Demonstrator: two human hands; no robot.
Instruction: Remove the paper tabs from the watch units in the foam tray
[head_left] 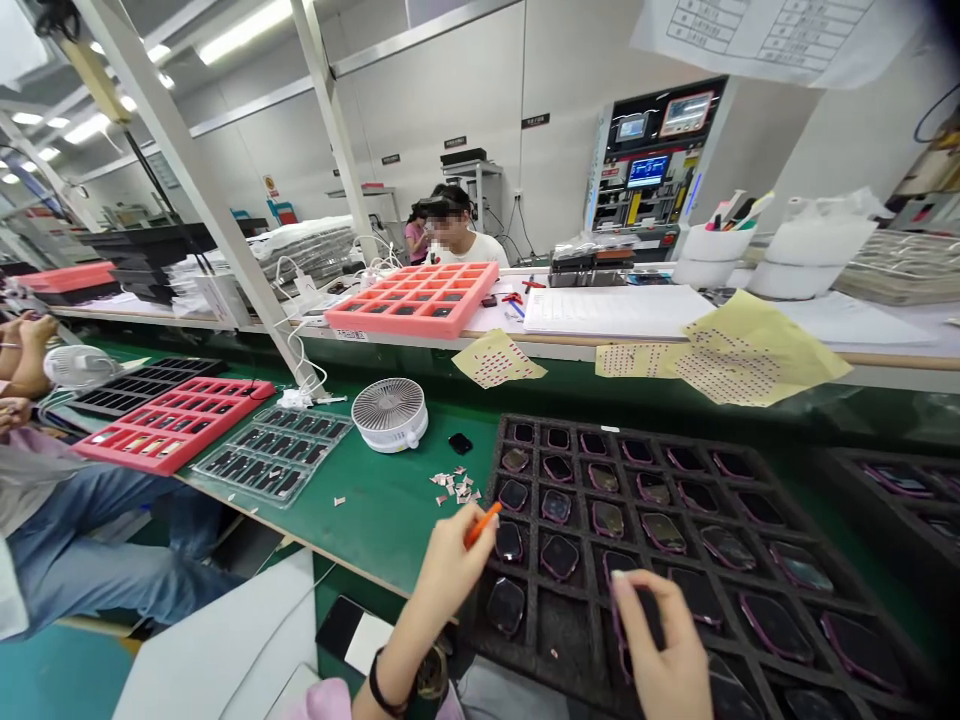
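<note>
My left hand (459, 552) is closed around a slim orange stick-like tool (482, 525); its tip points up and right over the tray's left edge. My right hand (667, 645) pinches a dark smartwatch-like piece with a purple rim (619, 628) by its upper edge, the piece tilted up at a compartment near the front. The black foam tray (568, 612) beneath both hands holds rows of similar dark, glossy pieces, such as a watch-like piece (506, 606) at front left. One front compartment shows bare foam with a tiny scrap. My right fingers partly hide the held piece.
Small pale scraps (457, 487) and a dark piece (460, 442) lie on the green bench near a white fan (389, 415). Left are a clear tray (276, 452), a pink tray (176, 425) and a seated co-worker. A shelf holds another pink tray (420, 298); yellow sticker sheets (757, 350) hang there.
</note>
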